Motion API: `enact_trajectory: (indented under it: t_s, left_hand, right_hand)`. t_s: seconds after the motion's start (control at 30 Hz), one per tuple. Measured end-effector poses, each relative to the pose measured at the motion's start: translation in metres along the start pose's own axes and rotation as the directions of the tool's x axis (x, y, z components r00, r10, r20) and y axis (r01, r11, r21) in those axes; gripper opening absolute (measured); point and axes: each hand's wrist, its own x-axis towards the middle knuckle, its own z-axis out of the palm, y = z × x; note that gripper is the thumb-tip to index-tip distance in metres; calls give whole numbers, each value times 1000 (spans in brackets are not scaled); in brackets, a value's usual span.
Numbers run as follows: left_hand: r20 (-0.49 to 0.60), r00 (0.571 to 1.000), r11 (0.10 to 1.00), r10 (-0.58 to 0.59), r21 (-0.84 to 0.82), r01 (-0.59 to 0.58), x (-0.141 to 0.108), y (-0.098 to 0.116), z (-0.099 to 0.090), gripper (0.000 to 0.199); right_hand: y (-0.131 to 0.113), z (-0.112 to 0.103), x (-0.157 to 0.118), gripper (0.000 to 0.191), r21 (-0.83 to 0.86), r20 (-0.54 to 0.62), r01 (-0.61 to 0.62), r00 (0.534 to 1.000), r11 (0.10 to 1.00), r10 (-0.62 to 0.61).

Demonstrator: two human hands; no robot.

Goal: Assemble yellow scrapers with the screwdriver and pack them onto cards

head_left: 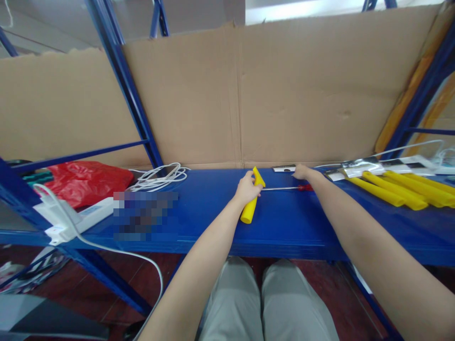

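My left hand (248,188) is closed around a yellow plastic handle (250,210); its flared end points up and its round end down toward the shelf's front edge. At the back of the blue shelf, my right hand (303,171) has its fingers closed at the right end of a flat metal blade (283,168). A screwdriver with a red handle (304,188) lies between my hands, its thin shaft pointing left toward the yellow handle. My right wrist and forearm partly cover the red handle's end.
Several yellow-handled scrapers (408,192) with wrapped blades lie at the right. On the left are a red plastic bag (90,182), a white power strip (87,218) and a coiled white cable (161,177). Cardboard (284,94) stands behind the blue shelf (209,213); blue posts (133,104) frame it.
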Motion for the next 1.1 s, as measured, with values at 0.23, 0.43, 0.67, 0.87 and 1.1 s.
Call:
enact_trajectory:
  t_s: [0.23, 0.43, 0.67, 0.87, 1.1]
  left_hand:
    - [6, 1000, 1000, -7, 2, 7, -1, 2, 0, 49]
    - [13, 1000, 1000, -4, 7, 4, -1, 2, 0, 50]
    - [14, 1000, 1000, -16, -3, 16, -2, 4, 0, 52]
    - [21, 1000, 1000, -7, -1, 7, -2, 3, 0, 48]
    - [22, 1000, 1000, 18, 7, -18, -2, 2, -1, 46]
  right_hand:
    - [-17, -6, -10, 32, -67, -33, -18, 999, 998, 15]
    - [-27, -7, -17, 37, -116, -44, -21, 999, 993, 16]
    - [-28, -12, -22, 40, -136, -35, 14, 999, 991, -19]
    - [-21, -14, -26, 37, -141, -53, -18, 999, 990, 10]
    - [-19, -15, -34, 33, -114, -98, -36, 995, 993, 25]
